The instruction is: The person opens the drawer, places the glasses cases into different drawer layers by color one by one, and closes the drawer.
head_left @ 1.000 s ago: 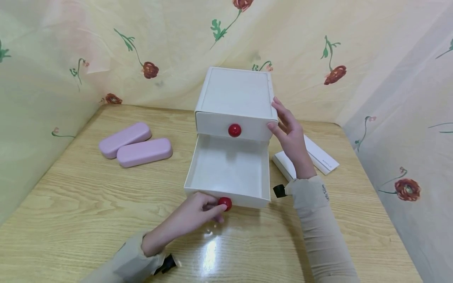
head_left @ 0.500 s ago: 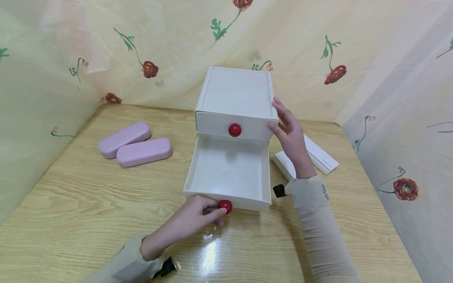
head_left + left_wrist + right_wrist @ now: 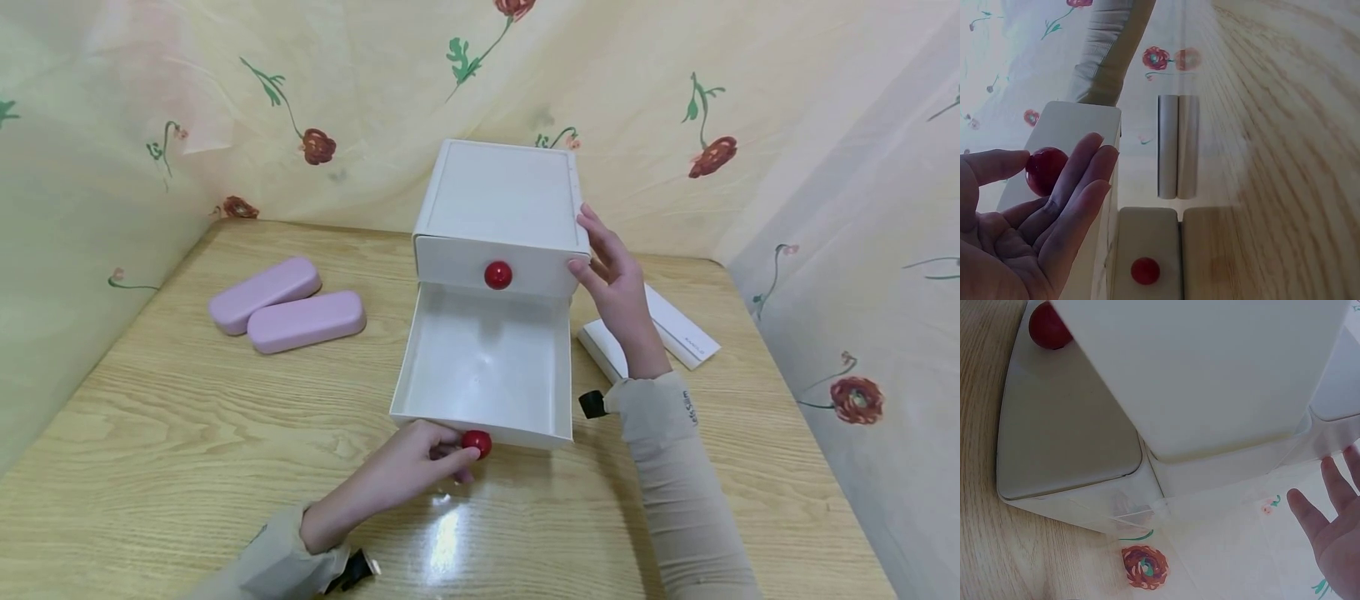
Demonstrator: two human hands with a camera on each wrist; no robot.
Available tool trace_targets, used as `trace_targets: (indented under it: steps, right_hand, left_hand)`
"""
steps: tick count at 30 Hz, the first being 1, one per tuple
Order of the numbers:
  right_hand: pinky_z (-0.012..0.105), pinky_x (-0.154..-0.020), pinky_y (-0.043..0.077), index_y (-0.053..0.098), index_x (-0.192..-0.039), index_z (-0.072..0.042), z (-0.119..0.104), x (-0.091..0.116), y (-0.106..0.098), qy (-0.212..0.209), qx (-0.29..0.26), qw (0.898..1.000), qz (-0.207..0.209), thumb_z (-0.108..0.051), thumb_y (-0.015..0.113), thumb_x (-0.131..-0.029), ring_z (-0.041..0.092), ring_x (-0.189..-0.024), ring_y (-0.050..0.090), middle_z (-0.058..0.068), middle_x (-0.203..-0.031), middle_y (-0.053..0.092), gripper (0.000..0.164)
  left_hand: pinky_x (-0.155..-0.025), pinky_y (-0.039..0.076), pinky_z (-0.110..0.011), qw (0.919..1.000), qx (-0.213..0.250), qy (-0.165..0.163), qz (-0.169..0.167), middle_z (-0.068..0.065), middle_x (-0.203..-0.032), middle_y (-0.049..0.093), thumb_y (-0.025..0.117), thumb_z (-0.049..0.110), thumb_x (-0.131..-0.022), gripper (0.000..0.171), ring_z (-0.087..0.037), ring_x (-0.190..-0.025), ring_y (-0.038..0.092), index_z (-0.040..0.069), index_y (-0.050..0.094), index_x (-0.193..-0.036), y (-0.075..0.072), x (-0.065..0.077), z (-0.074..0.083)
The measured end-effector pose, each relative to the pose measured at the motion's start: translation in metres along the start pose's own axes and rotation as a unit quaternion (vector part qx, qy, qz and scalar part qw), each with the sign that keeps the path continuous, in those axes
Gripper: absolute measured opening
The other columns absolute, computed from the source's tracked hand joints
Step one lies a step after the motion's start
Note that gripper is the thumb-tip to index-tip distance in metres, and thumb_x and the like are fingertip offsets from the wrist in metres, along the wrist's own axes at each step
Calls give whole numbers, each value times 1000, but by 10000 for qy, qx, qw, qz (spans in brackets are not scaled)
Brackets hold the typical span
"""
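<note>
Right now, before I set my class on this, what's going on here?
A person's left hand grips the red knob of the pulled-out middle drawer, in which nothing shows. The right hand rests against the side of the white drawer unit. Oblong lilac objects lie to its left, white objects to its right.

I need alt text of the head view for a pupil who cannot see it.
A person's left hand pinches the round red knob of a pulled-out white drawer, while the right hand touches its boxy white cabinet. On the wood-grain table, two rounded lilac cases lie left, white oblong objects right, partly hidden.
</note>
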State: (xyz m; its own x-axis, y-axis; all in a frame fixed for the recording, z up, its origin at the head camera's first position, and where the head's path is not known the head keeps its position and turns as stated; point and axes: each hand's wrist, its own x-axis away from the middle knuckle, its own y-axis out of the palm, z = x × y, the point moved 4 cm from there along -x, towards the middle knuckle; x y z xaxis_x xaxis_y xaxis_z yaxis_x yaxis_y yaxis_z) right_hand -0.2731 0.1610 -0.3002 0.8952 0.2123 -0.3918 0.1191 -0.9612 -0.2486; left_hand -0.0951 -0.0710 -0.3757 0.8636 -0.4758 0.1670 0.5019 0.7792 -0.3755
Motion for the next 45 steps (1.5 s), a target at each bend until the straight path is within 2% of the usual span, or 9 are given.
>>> trace_targets:
  steps: [10, 15, 23, 27, 31, 38, 45]
  right_hand:
    - [60, -116, 25, 45, -145, -20, 1, -3, -1, -8, -29, 10000, 15, -16, 62, -95, 20, -148, 29, -11, -158, 32, 53]
    - [60, -116, 25, 45, -145, -20, 2, -4, -2, 0, -27, 10000, 16, -18, 62, -95, 20, -147, 29, -12, -158, 32, 53]
    - [60, -117, 25, 45, -145, -20, 3, -6, -3, 2, -17, 10000, 13, -18, 63, -95, 20, -147, 30, -12, -158, 32, 54]
    - [60, -117, 25, 45, -145, -21, 4, -8, -3, 24, -9, 10000, 11, -19, 63, -95, 20, -147, 30, -12, -158, 32, 53]
    - [60, -116, 25, 45, -145, -22, 4, -10, -2, 78, 25, 10000, -3, -21, 64, -94, 20, -147, 30, -12, -158, 32, 54]
    - [59, -117, 25, 44, -146, -22, 4, -11, -2, 159, 65, 9999, -1, -21, 63, -94, 20, -148, 29, -13, -158, 31, 55]
    - [59, -117, 24, 44, -146, -21, 3, -13, -3, 156, 14, 9999, 5, -19, 63, -95, 20, -148, 29, -12, -158, 31, 55]
  left_hand:
    - [-69, 55, -24, 9999, 65, 35, -137, -10, -81, 75, 58, 30, -97, 32, -22, -76, 71, 1, 71, -102, -5, 0, -2]
    - [-73, 55, -20, 9997, -38, 203, -112, -6, -83, 76, 60, 30, -96, 32, -20, -79, 72, 2, 72, -106, -14, 4, -3]
    - [-81, 55, -22, 9997, -187, 101, -130, -3, -91, 76, 60, 30, -95, 42, -9, -85, 70, -4, 65, -119, -29, 13, -10]
    - [-81, 55, -20, 9997, -86, -2, -229, -3, -88, 76, 60, 30, -96, 46, -12, -84, 71, -7, 61, -123, -36, 16, -15]
    - [-80, 56, -20, 9992, 117, 63, -373, -7, -90, 76, 59, 29, -97, 48, -17, -85, 72, -12, 59, -122, -44, 21, -18]
    - [-80, 58, -23, 9966, 427, 50, -708, -13, -94, 75, 58, 26, -98, 45, -21, -88, 73, -12, 59, -123, -55, 26, -25]
    - [-78, 59, -24, 9966, 431, 35, -698, -16, -94, 74, 59, 24, -97, 45, -28, -88, 73, -15, 58, -121, -67, 30, -26]
